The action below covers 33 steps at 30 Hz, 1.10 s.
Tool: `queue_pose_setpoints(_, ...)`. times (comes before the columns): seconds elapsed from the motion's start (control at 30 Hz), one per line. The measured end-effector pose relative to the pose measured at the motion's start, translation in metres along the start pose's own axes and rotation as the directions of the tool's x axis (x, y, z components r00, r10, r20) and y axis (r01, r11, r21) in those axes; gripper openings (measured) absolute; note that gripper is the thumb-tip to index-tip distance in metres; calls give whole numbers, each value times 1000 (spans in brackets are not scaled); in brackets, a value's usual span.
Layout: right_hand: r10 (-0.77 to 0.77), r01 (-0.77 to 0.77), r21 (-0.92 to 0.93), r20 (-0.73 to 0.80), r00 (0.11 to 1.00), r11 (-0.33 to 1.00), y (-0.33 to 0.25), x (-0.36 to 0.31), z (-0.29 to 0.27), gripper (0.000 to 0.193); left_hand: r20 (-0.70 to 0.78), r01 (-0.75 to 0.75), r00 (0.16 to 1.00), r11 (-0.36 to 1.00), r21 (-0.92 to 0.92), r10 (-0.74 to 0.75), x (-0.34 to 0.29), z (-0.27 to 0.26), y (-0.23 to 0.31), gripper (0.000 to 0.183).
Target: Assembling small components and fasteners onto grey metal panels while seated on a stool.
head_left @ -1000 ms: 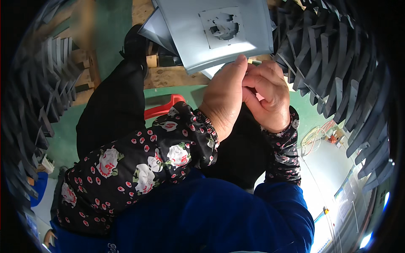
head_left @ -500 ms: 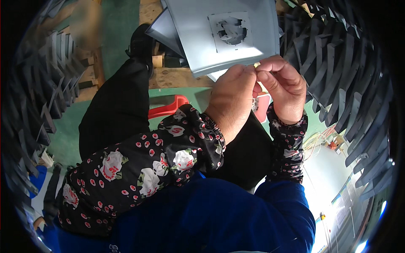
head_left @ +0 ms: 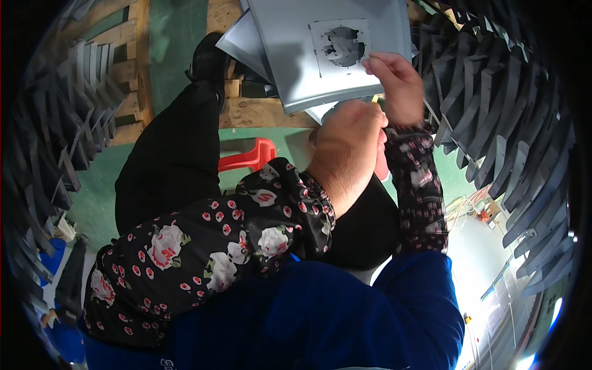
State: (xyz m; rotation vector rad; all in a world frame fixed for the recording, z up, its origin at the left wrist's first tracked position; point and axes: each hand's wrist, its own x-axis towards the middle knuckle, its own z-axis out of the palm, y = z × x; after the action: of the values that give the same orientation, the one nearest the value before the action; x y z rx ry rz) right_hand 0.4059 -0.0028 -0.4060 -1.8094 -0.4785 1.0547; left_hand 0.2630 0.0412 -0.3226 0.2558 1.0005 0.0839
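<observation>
Green floor and wooden boards sat under the work, boards toward 12 o'clock. Left hand, at 1 o'clock from view centre: fingers curled closed around a yellow piece, only its tip visible. Right hand, just beyond at 1 o'clock: thumb and forefinger drawn near each other at the grey panel; tips blurred, couldn't tell whether they pinched anything. Grey panel lay at 12 o'clock, tilted slightly, with a patchy dark round inside a pale square; right fingertips overlapped the square's edge in view, contact unclear. Red item, mostly hidden, showed below the left hand at 5 o'clock. Red handle lay at 8 to 9 o'clock from that hand. Outward: grey part stacks at 2 o'clock and 9 to 10, cables near 4.
</observation>
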Motion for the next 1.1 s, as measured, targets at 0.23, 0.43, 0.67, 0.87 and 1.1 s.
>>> queue_pose_setpoints(0.23,-38,17,-349,-53,998,937,106,61,13,13,76,64,995,997,35,-66,4,-2,-12,22)
queue_pose_setpoints(0.43,-126,60,-500,-99,987,864,111,71,25,13,82,21,996,994,109,-30,0,-7,-9,20)
queue_pose_setpoints(0.67,-104,32,-527,-107,989,849,110,72,24,13,77,14,997,996,92,-21,3,-8,-13,18)
queue_pose_setpoints(0.87,-101,24,-532,-116,988,846,106,70,25,12,78,10,997,991,131,-20,1,-7,-8,20)
queue_pose_setpoints(1.1,-106,20,-560,-121,987,828,109,70,25,13,83,-9,997,986,164,-5,3,-9,-12,21)
